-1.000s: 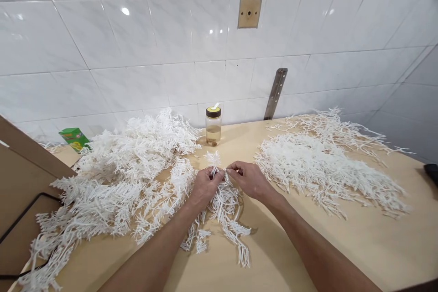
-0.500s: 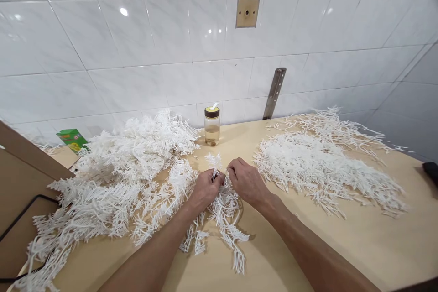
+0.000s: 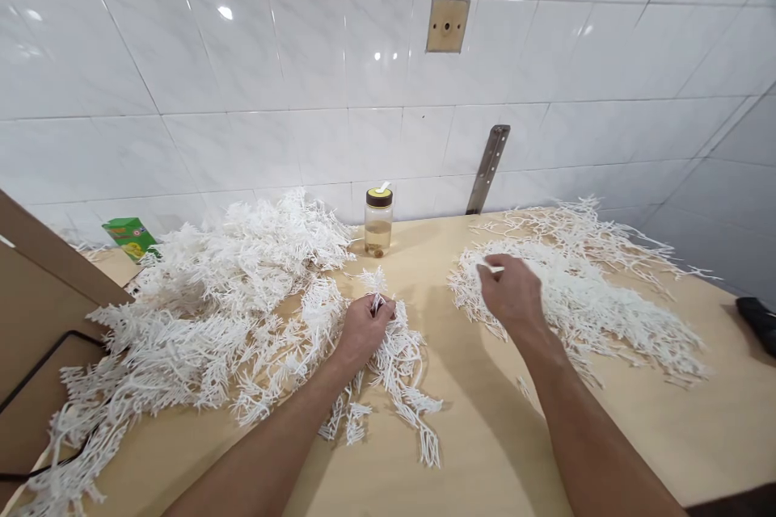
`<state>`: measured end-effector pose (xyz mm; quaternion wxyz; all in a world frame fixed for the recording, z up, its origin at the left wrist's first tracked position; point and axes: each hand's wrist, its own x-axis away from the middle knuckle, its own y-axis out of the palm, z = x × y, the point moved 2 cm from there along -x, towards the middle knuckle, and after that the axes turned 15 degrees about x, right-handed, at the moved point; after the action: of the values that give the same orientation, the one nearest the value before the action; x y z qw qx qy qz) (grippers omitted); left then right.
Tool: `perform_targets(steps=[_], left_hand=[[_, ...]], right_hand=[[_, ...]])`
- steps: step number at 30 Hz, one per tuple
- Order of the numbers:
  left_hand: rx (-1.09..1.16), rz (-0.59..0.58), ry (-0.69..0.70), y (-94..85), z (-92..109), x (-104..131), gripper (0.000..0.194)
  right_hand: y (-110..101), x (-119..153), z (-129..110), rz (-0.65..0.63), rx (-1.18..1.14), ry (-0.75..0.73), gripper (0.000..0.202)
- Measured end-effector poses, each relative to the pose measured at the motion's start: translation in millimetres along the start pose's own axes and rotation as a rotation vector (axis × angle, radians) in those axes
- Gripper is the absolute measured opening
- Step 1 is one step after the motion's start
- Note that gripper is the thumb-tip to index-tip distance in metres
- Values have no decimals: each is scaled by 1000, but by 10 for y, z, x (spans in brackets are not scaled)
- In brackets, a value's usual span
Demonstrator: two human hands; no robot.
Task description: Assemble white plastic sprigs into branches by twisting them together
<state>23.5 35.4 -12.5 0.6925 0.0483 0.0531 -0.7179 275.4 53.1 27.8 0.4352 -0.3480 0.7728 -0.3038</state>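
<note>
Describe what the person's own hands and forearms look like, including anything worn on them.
The left hand and right hand are bare, without gloves. No sleeve, watch or bracelet shows on the left forearm or right forearm. No ring is visible, though some fingers are hidden.

Jar (image 3: 378, 230) on tbl (image 3: 473, 452) btwn L strand pile (image 3: 242, 275) & R strand pile (image 3: 606, 307)

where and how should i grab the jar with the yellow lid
Probably around the clear, straight-sided body of the jar, below its lid, from the right: it stands upright, the left white pile nearly reaches it, and the right white pile lies farther off.
</note>
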Motion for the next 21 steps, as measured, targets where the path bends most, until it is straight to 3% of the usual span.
perform_targets(steps=[3, 6, 9, 15, 21], left_hand=[[-30, 11, 12, 3, -8, -5, 27], [-36, 3, 29, 7, -14, -8, 24], [-46, 1, 45, 7, -18, -12, 24], [-31, -18, 63, 11, 12, -3, 32], [-135, -22, 45, 12, 21, 1, 33]], right_hand=[[96, 273, -419, -328, -231, -329, 29], [146, 517, -753, -444, -263, -489, 28], [164, 601, -852, -474, -249, -492, 24], [175, 554, -778, -529, -290, -382, 20], [171, 569, -802, -475, -265, -405, 19]])
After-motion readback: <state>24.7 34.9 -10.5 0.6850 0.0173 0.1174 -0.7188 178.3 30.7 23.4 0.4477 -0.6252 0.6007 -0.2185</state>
